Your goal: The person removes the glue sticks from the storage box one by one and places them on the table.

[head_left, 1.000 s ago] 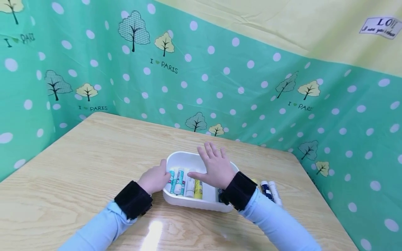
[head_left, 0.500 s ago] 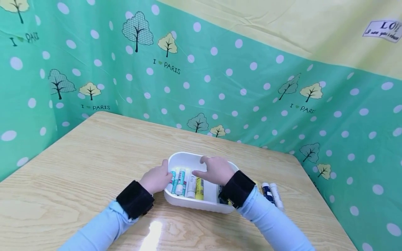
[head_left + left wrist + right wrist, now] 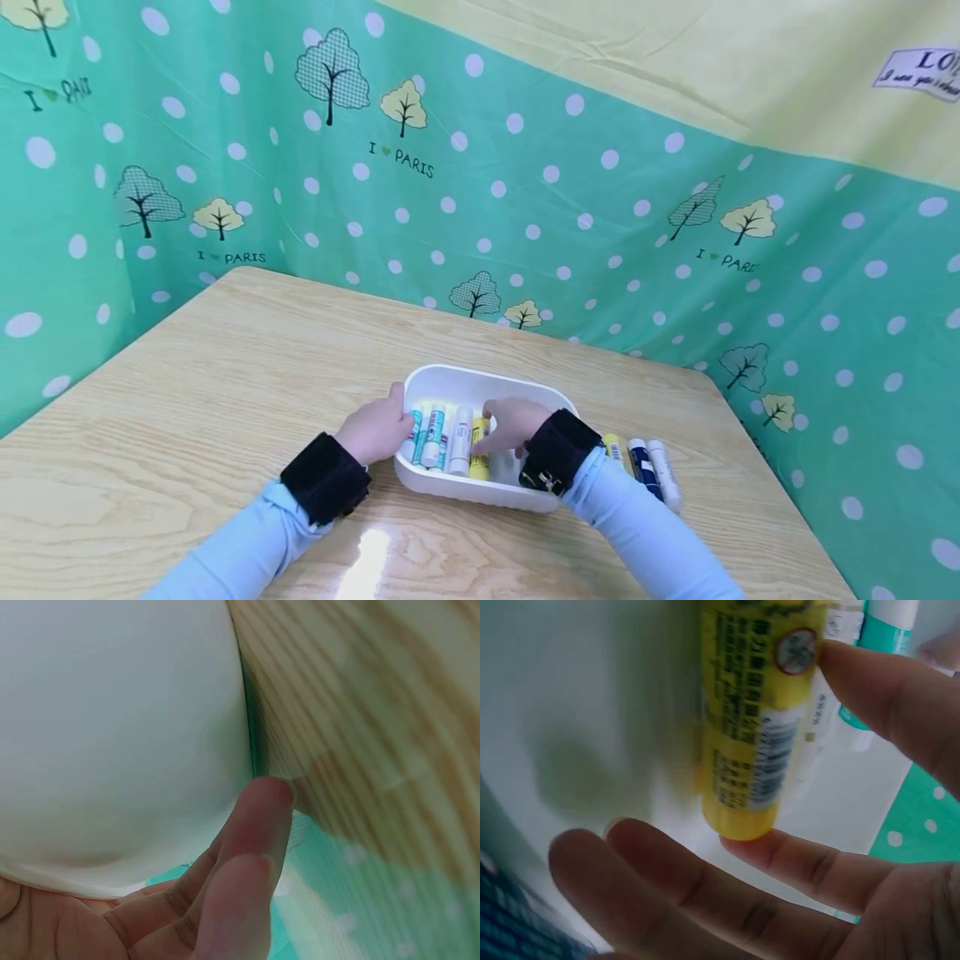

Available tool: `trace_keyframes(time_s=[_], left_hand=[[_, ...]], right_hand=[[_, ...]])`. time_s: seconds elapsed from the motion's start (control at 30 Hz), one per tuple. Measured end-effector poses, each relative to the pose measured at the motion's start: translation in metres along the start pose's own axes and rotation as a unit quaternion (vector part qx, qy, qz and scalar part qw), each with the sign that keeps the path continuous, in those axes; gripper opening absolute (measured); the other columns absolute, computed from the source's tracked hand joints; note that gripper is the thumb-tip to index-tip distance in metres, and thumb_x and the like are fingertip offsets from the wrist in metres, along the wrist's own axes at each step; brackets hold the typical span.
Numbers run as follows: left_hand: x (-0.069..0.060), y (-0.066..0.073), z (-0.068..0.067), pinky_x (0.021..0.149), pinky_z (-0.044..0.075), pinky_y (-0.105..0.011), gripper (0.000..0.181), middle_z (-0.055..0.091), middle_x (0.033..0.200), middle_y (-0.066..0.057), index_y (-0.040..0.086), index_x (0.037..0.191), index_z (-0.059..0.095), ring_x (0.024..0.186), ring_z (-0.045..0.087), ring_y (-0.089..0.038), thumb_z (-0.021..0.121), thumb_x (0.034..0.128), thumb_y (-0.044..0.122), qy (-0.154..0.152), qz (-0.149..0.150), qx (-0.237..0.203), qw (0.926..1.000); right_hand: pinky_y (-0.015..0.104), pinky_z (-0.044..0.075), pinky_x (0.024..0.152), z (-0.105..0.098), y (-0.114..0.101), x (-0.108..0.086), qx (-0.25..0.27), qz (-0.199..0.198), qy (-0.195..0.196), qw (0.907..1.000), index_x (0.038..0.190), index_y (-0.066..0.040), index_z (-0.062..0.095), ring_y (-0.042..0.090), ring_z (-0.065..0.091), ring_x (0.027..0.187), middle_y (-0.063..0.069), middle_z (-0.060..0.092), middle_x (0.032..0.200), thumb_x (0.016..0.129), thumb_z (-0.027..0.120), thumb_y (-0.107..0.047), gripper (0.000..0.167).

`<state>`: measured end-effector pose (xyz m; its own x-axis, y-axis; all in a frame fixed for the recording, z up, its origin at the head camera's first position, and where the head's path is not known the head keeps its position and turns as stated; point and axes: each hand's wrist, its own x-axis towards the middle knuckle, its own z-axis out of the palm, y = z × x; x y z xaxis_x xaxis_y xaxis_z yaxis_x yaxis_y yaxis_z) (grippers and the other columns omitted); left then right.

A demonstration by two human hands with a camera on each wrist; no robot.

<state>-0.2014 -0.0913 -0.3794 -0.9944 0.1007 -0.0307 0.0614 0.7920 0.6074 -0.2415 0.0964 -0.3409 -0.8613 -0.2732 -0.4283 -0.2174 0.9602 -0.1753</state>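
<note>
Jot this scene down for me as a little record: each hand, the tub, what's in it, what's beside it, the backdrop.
Left hand: holds the tub's left end
Right hand: in the tub, fingers spread about the yellow stick
Tub: white, on a wooden table
Also inside: teal sticks, white stick
Right of tub: another yellow stick, navy stick, second white stick
Backdrop: green cloth

A: What's this table (image 3: pixel 262 358) like?

B: Light wood grain, with a bright patch of glare (image 3: pixel 364 560) over on the near side.

A: Anything sitting right on it?

B: Yep, a white tub (image 3: pixel 480 493), closer to the right edge than the left. Then, lying between that and the right edge, you've got a yellow tube (image 3: pixel 614 448) (partly hidden), a navy tube (image 3: pixel 643 467) and a white tube (image 3: pixel 664 473) nearest the edge.
</note>
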Motion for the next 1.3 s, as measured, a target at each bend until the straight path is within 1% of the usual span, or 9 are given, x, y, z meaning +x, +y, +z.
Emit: trace_keyframes(time_s=[0.13,0.3,0.43,0.5,0.6,0.7,0.77,0.87,1.3], left_hand=[[0.000,0.000,0.000,0.043,0.032,-0.027,0.046,0.049,0.067,-0.010,-0.008,0.121,0.028,0.051,0.046,-0.019,0.039,0.0825,0.016,0.000,-0.002,-0.003,1.0000],[0.001,0.000,0.000,0.044,0.032,-0.027,0.044,0.049,0.068,-0.009,-0.007,0.119,0.029,0.052,0.046,-0.019,0.039,0.0824,0.016,0.000,-0.002,-0.001,1.0000],[0.001,-0.002,0.001,0.044,0.033,-0.028,0.044,0.049,0.067,-0.010,-0.007,0.118,0.029,0.052,0.046,-0.019,0.039,0.0822,0.016,0.002,0.000,0.005,1.0000],[0.002,-0.002,0.001,0.044,0.033,-0.028,0.044,0.050,0.068,-0.010,-0.007,0.118,0.029,0.052,0.046,-0.019,0.039,0.0820,0.016,0.005,0.002,0.007,1.0000],[0.002,-0.003,0.001,0.044,0.033,-0.028,0.044,0.050,0.068,-0.010,-0.008,0.118,0.030,0.052,0.046,-0.019,0.039,0.0816,0.016,0.007,0.003,0.009,0.9999],[0.002,-0.003,0.001,0.044,0.033,-0.028,0.044,0.050,0.068,-0.011,-0.008,0.118,0.030,0.052,0.046,-0.019,0.039,0.0817,0.016,0.007,0.005,0.009,0.9999],[0.002,-0.003,0.001,0.044,0.033,-0.028,0.044,0.051,0.069,-0.011,-0.008,0.118,0.029,0.052,0.047,-0.019,0.039,0.0821,0.016,0.006,0.006,0.008,0.9999],[0.003,-0.003,0.001,0.044,0.033,-0.027,0.045,0.051,0.070,-0.011,-0.008,0.119,0.029,0.052,0.047,-0.019,0.039,0.0825,0.016,0.004,0.006,0.006,1.0000],[0.003,-0.002,0.000,0.045,0.034,-0.027,0.045,0.051,0.071,-0.011,-0.008,0.120,0.028,0.053,0.047,-0.019,0.039,0.0831,0.016,-0.003,0.002,0.002,1.0000]], right_hand=[[0.026,0.041,0.048,0.004,0.001,0.005,0.017,0.009,-0.016,0.9997,0.121,-0.015,0.044,0.020,0.055,0.057,0.002,0.051,0.092,0.067,0.067,-0.044,0.066],[0.025,0.040,0.046,0.008,0.002,0.010,0.035,0.018,-0.028,0.9988,0.127,-0.017,0.039,0.019,0.054,0.056,0.003,0.051,0.095,0.067,0.067,-0.042,0.070],[0.026,0.042,0.046,0.010,0.002,0.012,0.049,0.012,-0.031,0.9983,0.129,-0.018,0.036,0.020,0.055,0.055,0.003,0.051,0.099,0.068,0.067,-0.040,0.073],[0.027,0.043,0.046,0.011,0.003,0.014,0.056,0.006,-0.031,0.9980,0.129,-0.017,0.036,0.020,0.055,0.054,0.004,0.051,0.099,0.069,0.067,-0.037,0.071],[0.028,0.044,0.045,0.013,0.004,0.016,0.061,-0.002,-0.026,0.9978,0.125,-0.017,0.039,0.020,0.056,0.052,0.006,0.051,0.095,0.070,0.067,-0.028,0.063],[0.028,0.044,0.044,0.015,0.005,0.019,0.047,-0.009,-0.014,0.9987,0.119,-0.017,0.043,0.019,0.054,0.055,0.007,0.050,0.089,0.070,0.067,-0.019,0.055],[0.027,0.044,0.044,0.015,0.005,0.020,0.038,-0.010,-0.008,0.9992,0.116,-0.017,0.044,0.018,0.053,0.059,0.006,0.050,0.089,0.069,0.067,-0.016,0.053],[0.027,0.044,0.045,0.016,0.007,0.021,0.028,-0.013,-0.002,0.9995,0.115,-0.018,0.044,0.017,0.052,0.064,0.006,0.049,0.090,0.068,0.067,-0.014,0.053],[0.027,0.044,0.044,0.015,0.009,0.017,0.035,0.000,-0.012,0.9993,0.116,-0.021,0.043,0.018,0.053,0.058,0.006,0.049,0.091,0.070,0.065,-0.015,0.051]])
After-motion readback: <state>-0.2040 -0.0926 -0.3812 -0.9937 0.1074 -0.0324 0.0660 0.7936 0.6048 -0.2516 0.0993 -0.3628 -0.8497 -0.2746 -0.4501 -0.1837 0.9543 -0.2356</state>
